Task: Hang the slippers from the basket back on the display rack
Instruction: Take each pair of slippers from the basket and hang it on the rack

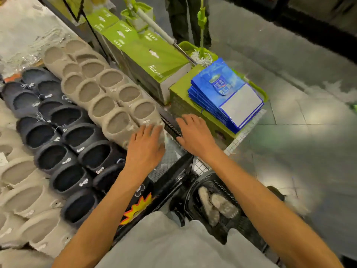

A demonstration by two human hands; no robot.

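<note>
The display rack [170, 124] slopes away to my left, filled with rows of beige fuzzy slippers [108, 88] and dark navy slippers [63, 136]. My left hand [144, 146] lies with straight fingers on the nearest beige slipper [123, 130] at the row's right end. My right hand [195, 134] rests flat on the rack's black side edge, holding nothing. Below my right arm stands a black basket [228, 184] on the floor with two beige fuzzy slippers [214, 206] inside.
Green boxed mop kits [154, 60] and a stack of blue bags [228, 93] sit right of the rack. Mop handles and a person's legs [185, 20] stand behind them. Cream slippers [21, 190] fill the rack's near left. Tiled floor spreads to the right.
</note>
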